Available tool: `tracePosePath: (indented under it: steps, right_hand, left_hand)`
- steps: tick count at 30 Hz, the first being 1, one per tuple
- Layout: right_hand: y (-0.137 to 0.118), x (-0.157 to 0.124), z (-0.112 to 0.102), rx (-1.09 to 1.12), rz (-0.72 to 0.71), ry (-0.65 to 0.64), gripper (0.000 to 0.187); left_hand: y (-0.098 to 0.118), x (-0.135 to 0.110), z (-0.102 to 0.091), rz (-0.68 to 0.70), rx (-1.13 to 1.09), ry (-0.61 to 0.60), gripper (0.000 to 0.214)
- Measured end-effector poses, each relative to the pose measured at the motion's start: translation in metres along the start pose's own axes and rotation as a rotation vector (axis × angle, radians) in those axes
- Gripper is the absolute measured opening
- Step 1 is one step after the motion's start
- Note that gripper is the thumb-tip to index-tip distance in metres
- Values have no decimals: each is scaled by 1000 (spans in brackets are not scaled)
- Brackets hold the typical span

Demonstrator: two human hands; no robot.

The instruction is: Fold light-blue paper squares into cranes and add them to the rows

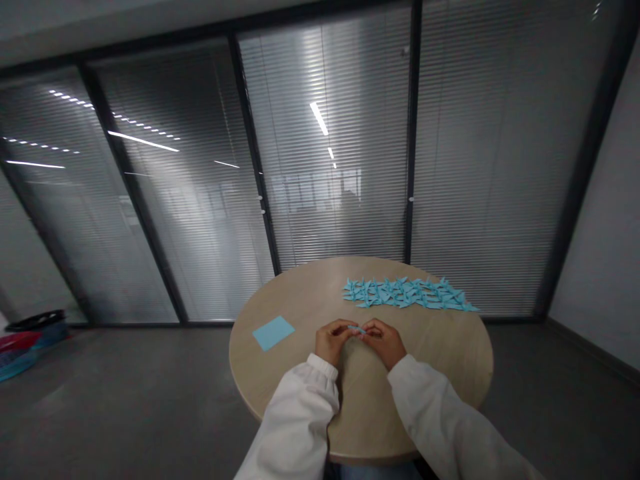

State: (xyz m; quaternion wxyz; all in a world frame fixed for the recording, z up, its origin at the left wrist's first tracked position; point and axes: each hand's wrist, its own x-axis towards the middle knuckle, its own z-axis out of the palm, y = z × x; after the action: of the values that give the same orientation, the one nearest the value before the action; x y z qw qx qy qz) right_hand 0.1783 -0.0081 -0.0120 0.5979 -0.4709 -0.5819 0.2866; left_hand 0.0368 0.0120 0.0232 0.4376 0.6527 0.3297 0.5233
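Note:
My left hand (331,340) and my right hand (384,340) meet over the middle of a round wooden table (300,293). Both pinch a small light-blue folded paper piece (356,329) between their fingertips. White sleeves cover both forearms. A flat stack of light-blue square paper (273,332) lies on the table to the left of my left hand. Several folded light-blue paper figures (406,293) lie spread in rows at the far right of the table, beyond my right hand.
Glass walls with shut blinds and dark frames (255,160) stand behind the table. Grey floor (125,400) surrounds it. Coloured baskets (27,340) sit on the floor at the far left. A plain wall (605,267) rises at the right.

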Motion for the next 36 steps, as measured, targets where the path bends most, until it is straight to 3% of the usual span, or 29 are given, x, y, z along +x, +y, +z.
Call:
tracePosePath:
  steps: [12, 21, 36]
  right_hand:
    - [1, 1, 2, 246, 154, -151, 33]
    - [0, 2, -1, 297, 159, -140, 34]
    - [-6, -1, 1, 332, 208, -208, 35]
  left_hand:
    - [-11, 2, -2, 0, 191, 31, 24]
    - [-9, 3, 0, -29, 75, 10, 25]
    - [-18, 4, -5, -6, 125, 40, 20]
